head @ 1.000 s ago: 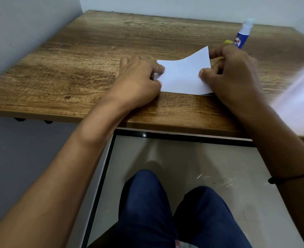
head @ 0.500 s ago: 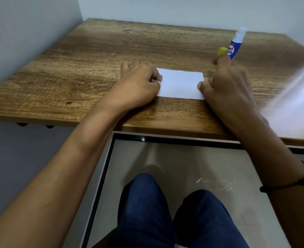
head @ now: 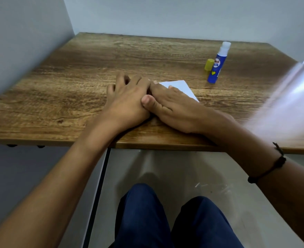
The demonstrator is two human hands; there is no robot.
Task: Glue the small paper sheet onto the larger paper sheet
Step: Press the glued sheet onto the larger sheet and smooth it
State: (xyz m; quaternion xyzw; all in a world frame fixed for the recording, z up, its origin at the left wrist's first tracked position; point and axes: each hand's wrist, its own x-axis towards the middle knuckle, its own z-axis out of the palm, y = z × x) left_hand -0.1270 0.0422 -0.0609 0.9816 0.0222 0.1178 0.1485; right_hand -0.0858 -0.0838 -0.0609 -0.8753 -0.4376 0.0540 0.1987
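A white paper sheet [head: 182, 87] lies flat on the wooden table [head: 76, 90], mostly covered by my hands. My right hand [head: 176, 108] presses flat on it with straight fingers, its thumb over the back of my left hand. My left hand [head: 127, 97] lies palm down beside it, fingers spread on the table at the paper's left edge. Only one paper surface shows; I cannot tell whether a second sheet lies with it. A blue glue stick [head: 217, 65] stands uncapped behind the paper, its yellow cap [head: 208, 64] beside it.
A blurred pale sheet-like surface [head: 289, 97] crosses the right side of the table. White walls close the left and back. The table's front edge runs just under my wrists, with my knees in blue trousers below.
My right hand slid left over the paper and flattened on it, thumb now touching my left hand. The paper went from lifted and curved to flat. The left hand's fingers uncurled.
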